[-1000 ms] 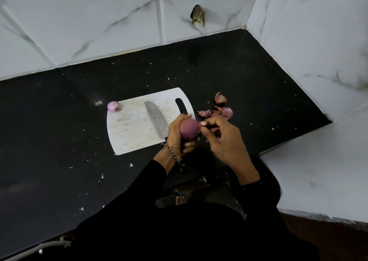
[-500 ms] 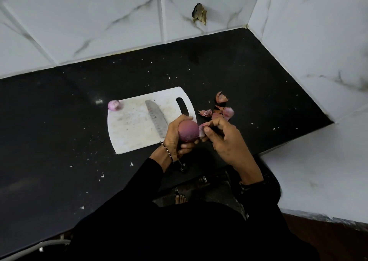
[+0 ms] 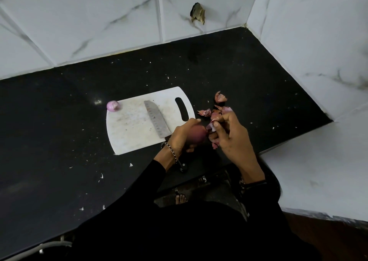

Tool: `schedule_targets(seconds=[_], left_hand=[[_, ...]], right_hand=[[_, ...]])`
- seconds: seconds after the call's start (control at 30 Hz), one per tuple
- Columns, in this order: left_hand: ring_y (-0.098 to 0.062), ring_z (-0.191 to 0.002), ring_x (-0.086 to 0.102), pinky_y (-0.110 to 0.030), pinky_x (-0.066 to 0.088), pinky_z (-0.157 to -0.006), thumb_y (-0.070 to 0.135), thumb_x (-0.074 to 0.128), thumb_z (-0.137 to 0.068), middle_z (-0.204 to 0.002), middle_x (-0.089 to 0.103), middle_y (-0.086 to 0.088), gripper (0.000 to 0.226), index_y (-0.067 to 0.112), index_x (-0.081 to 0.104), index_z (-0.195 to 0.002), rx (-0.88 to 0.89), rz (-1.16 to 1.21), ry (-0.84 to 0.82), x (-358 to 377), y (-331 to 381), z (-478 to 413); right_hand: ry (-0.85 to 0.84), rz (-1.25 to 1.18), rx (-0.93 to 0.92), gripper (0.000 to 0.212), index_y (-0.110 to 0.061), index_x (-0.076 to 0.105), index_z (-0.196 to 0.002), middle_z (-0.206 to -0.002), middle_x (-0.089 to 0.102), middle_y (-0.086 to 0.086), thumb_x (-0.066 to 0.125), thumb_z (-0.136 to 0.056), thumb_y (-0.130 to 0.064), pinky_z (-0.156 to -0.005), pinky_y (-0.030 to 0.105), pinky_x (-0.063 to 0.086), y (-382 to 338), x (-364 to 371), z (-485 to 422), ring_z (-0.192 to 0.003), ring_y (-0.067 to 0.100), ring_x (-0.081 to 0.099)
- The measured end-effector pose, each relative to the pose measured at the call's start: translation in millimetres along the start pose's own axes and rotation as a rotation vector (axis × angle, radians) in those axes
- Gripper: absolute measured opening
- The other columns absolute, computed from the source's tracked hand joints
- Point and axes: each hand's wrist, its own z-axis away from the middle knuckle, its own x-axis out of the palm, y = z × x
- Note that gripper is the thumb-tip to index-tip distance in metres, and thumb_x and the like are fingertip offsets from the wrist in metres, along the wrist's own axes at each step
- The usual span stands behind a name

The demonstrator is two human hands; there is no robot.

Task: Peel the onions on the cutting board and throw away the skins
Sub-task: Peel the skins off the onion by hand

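My left hand (image 3: 182, 134) grips a reddish onion (image 3: 197, 134) just off the near right corner of the white cutting board (image 3: 131, 129). My right hand (image 3: 232, 135) pinches a strip of skin (image 3: 210, 127) at the onion's right end, its fingers curled over it. A small peeled pale purple onion (image 3: 113, 105) rests at the board's far left corner. A knife (image 3: 156, 121) lies on the board, blade pointing away, its black handle passing under my left wrist. Loose onion skins (image 3: 216, 106) lie on the black counter to the right of the board.
The black counter (image 3: 59, 131) is flecked with small white bits and ends at white marble-tiled walls behind and on the right. A broken hole (image 3: 197, 12) shows in the back wall. A white ledge (image 3: 318, 171) stands at the near right. A cable (image 3: 39, 247) lies bottom left.
My right hand has pulled a strip of skin up and to the right, away from the onion. My left hand has kept the onion in almost the same place.
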Motion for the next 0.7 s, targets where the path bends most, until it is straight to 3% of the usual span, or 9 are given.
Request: schedule_targets(seconds=[0.1, 0.27, 0.43, 0.57, 0.7], left_hand=[[-0.015, -0.045, 0.048, -0.020, 0.038, -0.043, 0.050, 0.057, -0.088, -0.063, 0.062, -0.011, 0.042, 0.009, 0.069, -0.083, 0.089, -0.095, 0.124, 4, 0, -2], [-0.016, -0.058, 0.058, -0.021, 0.043, -0.049, 0.056, 0.056, -0.088, -0.074, 0.069, -0.009, 0.049, 0.011, 0.073, -0.085, 0.166, -0.179, 0.210, 4, 0, -3], [-0.014, -0.059, 0.057, -0.021, 0.042, -0.049, 0.068, 0.047, -0.087, -0.076, 0.070, -0.007, 0.058, 0.017, 0.075, -0.087, 0.147, -0.161, 0.222, 5, -1, -3], [-0.016, -0.061, 0.056, -0.022, 0.043, -0.052, 0.072, 0.046, -0.085, -0.075, 0.069, -0.005, 0.067, 0.011, 0.072, -0.090, 0.089, -0.143, 0.265, 1, -2, -6], [-0.016, -0.059, 0.057, -0.023, 0.041, -0.052, 0.065, 0.050, -0.087, -0.075, 0.070, -0.007, 0.051, 0.018, 0.070, -0.082, 0.073, -0.022, 0.241, 1, -1, -8]], right_hand=[[0.058, 0.014, -0.048, 0.011, -0.013, 0.052, -0.104, -0.094, 0.069, 0.000, 0.053, -0.103, -0.024, -0.068, 0.011, 0.052, -2, 3, 1, -0.082, 0.000, 0.068], [0.110, -0.036, -0.118, 0.007, -0.019, 0.054, -0.105, -0.096, 0.068, -0.003, 0.054, -0.102, -0.025, -0.072, 0.026, 0.057, -8, 4, 1, -0.081, 0.010, 0.069], [0.093, -0.110, -0.124, 0.013, -0.010, 0.056, -0.109, -0.103, 0.066, -0.011, 0.055, -0.102, -0.020, -0.083, 0.024, 0.057, -12, 5, 2, -0.095, 0.003, 0.067], [0.117, -0.203, -0.079, 0.013, -0.010, 0.056, -0.109, -0.109, 0.068, -0.003, 0.057, -0.101, -0.020, -0.080, 0.025, 0.058, -14, 3, 3, -0.098, 0.007, 0.069], [0.211, -0.246, 0.019, 0.012, -0.008, 0.061, -0.104, -0.100, 0.070, -0.005, 0.062, -0.098, -0.018, -0.073, 0.015, 0.055, -13, 3, 2, -0.088, -0.001, 0.069]])
